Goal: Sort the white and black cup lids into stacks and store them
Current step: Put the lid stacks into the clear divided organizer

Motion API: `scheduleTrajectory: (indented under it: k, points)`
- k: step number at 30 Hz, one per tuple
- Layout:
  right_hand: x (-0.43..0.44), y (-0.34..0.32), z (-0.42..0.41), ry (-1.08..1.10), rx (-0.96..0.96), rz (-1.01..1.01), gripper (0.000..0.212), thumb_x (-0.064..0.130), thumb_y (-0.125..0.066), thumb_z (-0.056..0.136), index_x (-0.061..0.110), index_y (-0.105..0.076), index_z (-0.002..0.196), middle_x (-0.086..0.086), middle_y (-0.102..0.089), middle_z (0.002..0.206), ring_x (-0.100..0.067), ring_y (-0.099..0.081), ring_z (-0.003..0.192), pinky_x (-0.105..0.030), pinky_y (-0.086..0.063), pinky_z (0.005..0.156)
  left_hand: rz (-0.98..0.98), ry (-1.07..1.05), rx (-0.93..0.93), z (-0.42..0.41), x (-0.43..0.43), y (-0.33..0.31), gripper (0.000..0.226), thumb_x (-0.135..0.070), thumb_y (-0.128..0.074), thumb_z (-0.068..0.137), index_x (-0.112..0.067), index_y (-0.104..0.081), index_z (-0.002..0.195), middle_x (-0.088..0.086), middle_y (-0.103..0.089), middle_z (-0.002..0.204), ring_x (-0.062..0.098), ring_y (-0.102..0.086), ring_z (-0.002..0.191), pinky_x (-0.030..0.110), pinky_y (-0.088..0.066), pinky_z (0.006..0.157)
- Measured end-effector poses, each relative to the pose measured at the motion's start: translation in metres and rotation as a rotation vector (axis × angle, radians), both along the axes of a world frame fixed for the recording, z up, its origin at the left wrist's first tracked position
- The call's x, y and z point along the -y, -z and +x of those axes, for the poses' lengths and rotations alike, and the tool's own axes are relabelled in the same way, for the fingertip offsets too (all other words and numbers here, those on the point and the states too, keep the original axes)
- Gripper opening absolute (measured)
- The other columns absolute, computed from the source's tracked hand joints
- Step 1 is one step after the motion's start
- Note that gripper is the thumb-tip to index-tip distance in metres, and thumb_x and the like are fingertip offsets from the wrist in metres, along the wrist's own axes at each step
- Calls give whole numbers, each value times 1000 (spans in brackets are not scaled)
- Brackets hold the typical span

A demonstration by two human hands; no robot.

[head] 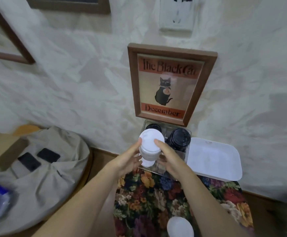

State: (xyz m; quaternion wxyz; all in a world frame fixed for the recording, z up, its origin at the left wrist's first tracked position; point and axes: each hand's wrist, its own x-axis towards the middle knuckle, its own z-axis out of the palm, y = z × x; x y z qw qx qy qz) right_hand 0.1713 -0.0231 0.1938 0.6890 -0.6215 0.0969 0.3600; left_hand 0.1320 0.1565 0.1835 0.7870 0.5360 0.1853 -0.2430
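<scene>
Held stack: a tall stack of white round plastic cup lids [149, 147] is gripped from both sides, tilted, top lid facing the camera.
Left hand: the left hand [129, 161] clasps the stack's left flank, thumb at the top rim, fingers curled round the lower part.
Right hand: the right hand [170, 159] grips the right flank, thumb on the top lid.
Behind the stack: a clear plastic box [166, 131] holds a stack of black round lids [177, 140], just right of the white stack.
Right of the box: a white rectangular plastic cover [212, 158].
Surface: a dark floral cloth [149, 202], with a single white lid [180, 226] at its near end, below the right forearm.
Wall: a wood-framed black-cat poster [170, 84].
</scene>
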Motion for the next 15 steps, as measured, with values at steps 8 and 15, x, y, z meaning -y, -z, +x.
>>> scheduleTrajectory:
  k: [8,15]
  points:
    - [-8,29,25,-42,8,-79,81,74,-70,75,37,-49,144,11,-56,141,-17,-53,132,-51,-39,117,-32,54,-25,21,-5,35,101,-90,-51,77,-40,-27,162,-9,-31,167,20,-24,156,53,-14,130]
    - [-10,39,39,-88,-14,-86,84,75,-69,75,35,-51,146,8,-57,143,-18,-53,134,-50,-42,116,9,33,35,21,0,37,86,-83,-58,84,-40,-41,156,-10,-48,158,17,-43,147,51,-28,125]
